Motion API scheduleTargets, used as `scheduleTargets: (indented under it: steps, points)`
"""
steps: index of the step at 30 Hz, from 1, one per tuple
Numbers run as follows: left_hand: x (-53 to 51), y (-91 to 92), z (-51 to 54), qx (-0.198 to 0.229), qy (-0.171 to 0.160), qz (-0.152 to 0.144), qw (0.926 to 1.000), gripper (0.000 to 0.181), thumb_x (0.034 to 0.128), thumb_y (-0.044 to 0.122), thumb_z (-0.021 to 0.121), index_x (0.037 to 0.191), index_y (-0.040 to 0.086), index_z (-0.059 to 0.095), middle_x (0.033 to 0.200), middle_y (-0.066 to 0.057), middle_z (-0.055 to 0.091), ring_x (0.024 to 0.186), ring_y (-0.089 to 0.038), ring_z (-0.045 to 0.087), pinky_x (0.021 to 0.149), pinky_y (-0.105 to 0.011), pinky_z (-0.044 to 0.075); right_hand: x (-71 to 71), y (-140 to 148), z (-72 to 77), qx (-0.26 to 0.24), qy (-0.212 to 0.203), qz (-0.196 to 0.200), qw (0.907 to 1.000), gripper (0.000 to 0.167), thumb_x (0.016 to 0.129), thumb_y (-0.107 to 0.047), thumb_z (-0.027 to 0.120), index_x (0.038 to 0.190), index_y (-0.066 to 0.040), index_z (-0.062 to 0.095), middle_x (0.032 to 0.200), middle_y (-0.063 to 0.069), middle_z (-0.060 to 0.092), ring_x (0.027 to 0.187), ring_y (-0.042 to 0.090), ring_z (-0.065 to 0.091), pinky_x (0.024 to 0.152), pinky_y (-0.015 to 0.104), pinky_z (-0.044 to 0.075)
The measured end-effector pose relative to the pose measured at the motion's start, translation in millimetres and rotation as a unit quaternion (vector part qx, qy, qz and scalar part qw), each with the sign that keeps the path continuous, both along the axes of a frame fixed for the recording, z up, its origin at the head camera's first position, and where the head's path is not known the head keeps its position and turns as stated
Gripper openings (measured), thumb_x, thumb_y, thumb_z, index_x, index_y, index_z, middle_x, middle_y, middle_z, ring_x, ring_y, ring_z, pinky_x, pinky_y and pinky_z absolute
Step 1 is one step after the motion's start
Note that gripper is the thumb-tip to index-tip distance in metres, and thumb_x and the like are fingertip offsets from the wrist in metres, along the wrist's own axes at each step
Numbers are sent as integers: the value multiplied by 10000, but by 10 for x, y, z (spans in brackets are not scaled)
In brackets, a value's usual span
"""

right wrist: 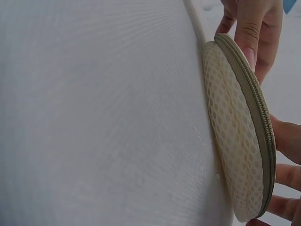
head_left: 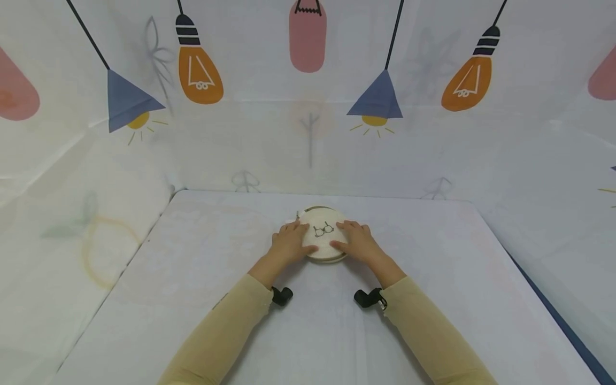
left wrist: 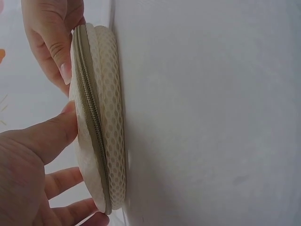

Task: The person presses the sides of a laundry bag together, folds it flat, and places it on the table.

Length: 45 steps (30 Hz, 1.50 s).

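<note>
A round cream pouch (head_left: 327, 245) with a pair of glasses drawn on its top lies flat on the white table. Mesh covers its side, and an olive zipper (left wrist: 91, 108) runs around the upper edge, closed where the wrist views show it. My left hand (head_left: 290, 243) rests on the pouch's left side, thumb on the top face and fingers spread at the rim. On the opposite side, my right hand (head_left: 362, 244) touches the top and rim in the same way, fingers fairly straight. The far edge of the pouch is partly hidden in both wrist views.
The white table (head_left: 192, 321) meets a pale wall cloth (head_left: 269, 144) printed with lamps and bulbs just behind the pouch. A dark camera (head_left: 283, 296) sits at the left wrist and another camera (head_left: 368, 298) at the right wrist.
</note>
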<state>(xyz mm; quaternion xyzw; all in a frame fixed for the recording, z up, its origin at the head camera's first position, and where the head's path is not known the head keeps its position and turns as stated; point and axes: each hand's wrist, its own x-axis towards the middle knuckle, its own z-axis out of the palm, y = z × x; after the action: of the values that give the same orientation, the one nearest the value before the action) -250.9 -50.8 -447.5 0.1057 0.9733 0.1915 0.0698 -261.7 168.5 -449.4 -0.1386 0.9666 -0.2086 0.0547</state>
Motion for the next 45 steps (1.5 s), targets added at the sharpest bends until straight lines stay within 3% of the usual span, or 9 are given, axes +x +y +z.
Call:
scheduleTargets:
  steps: [10, 23, 30, 45]
  points:
    - [20, -31, 9, 123, 64, -134, 9998, 782, 922, 542, 650, 1543, 141, 393, 1609, -150, 303, 1449, -385, 287, 1110, -614, 298, 64, 23, 39, -149, 61, 44, 9999, 721, 956, -465, 647, 1508, -55, 433, 1551, 241, 359, 1368, 487, 333, 1104, 597, 332]
    - [16, -94, -5, 656, 404, -290, 9966, 732, 927, 493, 674, 1509, 117, 438, 1591, -157, 327, 1431, -385, 313, 1090, -620, 316, 43, 77, 47, -405, 299, 89, 9987, 718, 943, -463, 667, 1498, -63, 450, 1539, 242, 370, 1319, 480, 382, 1073, 594, 370]
    - [35, -135, 15, 1006, 570, -271, 9929, 651, 909, 427, 726, 1438, 104, 525, 1537, -172, 413, 1392, -406, 373, 1103, -626, 307, 68, 92, 55, -670, 345, 11, 9972, 708, 940, -454, 675, 1493, -69, 458, 1550, 239, 345, 1334, 468, 358, 1071, 606, 372]
    - [24, -286, -28, 1042, 716, -279, 9916, 621, 927, 392, 715, 1441, 104, 520, 1515, -151, 445, 1388, -388, 390, 1106, -601, 317, 108, 176, 148, -829, 562, -45, 9950, 646, 972, -429, 638, 1488, -82, 465, 1556, 196, 362, 1371, 432, 332, 1108, 591, 340]
